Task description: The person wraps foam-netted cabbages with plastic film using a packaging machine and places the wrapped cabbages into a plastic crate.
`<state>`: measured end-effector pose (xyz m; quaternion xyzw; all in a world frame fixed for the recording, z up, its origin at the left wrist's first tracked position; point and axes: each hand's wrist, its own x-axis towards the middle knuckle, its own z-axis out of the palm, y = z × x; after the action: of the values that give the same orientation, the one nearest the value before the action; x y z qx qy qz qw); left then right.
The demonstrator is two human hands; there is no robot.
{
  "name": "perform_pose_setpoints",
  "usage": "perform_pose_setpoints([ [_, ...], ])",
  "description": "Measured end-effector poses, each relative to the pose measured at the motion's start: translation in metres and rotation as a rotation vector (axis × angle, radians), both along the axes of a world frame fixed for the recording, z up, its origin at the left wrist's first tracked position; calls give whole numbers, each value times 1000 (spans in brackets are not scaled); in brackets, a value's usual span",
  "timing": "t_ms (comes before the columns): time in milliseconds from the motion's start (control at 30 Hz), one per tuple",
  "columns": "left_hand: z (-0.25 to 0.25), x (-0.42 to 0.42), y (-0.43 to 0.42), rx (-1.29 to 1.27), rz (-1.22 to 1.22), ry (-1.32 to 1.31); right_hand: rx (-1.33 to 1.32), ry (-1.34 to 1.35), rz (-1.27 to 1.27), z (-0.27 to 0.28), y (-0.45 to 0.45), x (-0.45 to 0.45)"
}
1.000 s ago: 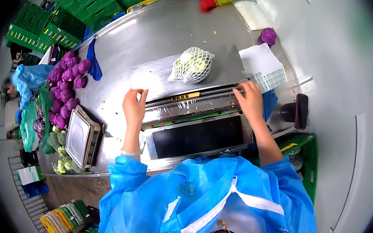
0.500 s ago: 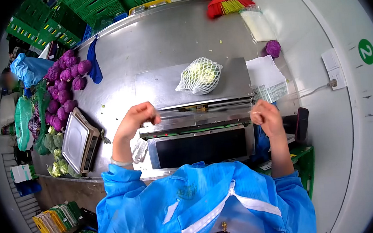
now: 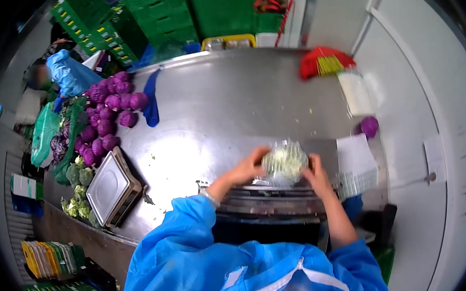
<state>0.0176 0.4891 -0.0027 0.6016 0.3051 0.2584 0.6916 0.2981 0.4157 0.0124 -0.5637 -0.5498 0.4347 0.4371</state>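
Note:
A pale green vegetable head (image 3: 285, 164) in a white foam net sits over the wrapping station (image 3: 266, 204) at the table's near edge. Shiny clear film shows around it. On its left side my left hand (image 3: 247, 167) presses with bent fingers. My right hand (image 3: 317, 176) grips the opposite side, its fingers curled along the net. Both hands are slightly blurred, and the underside of the head is hidden.
Purple cabbages (image 3: 105, 115) are heaped at the left, beside a weighing scale (image 3: 106, 188) and broccoli (image 3: 77, 174). A blue cloth (image 3: 151, 100), a red brush (image 3: 323, 63), a white sheet (image 3: 356, 159) and a lone cabbage (image 3: 369, 127) lie around the steel table (image 3: 229, 101). Another person's blue sleeve (image 3: 71, 73) shows far left.
My hands, earlier apart with clear film stretched between them, have come together onto the netted head. The head now sits nearer to me, over the wrapping station. The camera view has shifted.

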Motion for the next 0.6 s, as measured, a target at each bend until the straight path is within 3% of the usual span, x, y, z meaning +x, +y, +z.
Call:
perform_pose_setpoints([
  [67,15,-6,-15,370,-163,293,-36,-124,14,11,-10,-7],
  [133,35,-1,-31,541,-97,419,-91,-77,-4,13,-9,-10],
  [233,50,2,-36,386,-2,446,-266,49,-18,33,-17,-14],
  [333,82,-9,-67,-284,74,16,-560,363,-62,114,-53,-21],
  [400,78,-19,-101,-262,-37,62,-423,47,130,120,-87,-16],
  [533,134,-35,-172,-732,-196,85,-497,-105,302,119,-165,-23],
  [567,118,-37,-181,-826,-242,115,-511,-425,338,135,-170,-28],
  [600,116,-38,-190,-856,-265,155,-585,-348,325,96,-181,-20],
])
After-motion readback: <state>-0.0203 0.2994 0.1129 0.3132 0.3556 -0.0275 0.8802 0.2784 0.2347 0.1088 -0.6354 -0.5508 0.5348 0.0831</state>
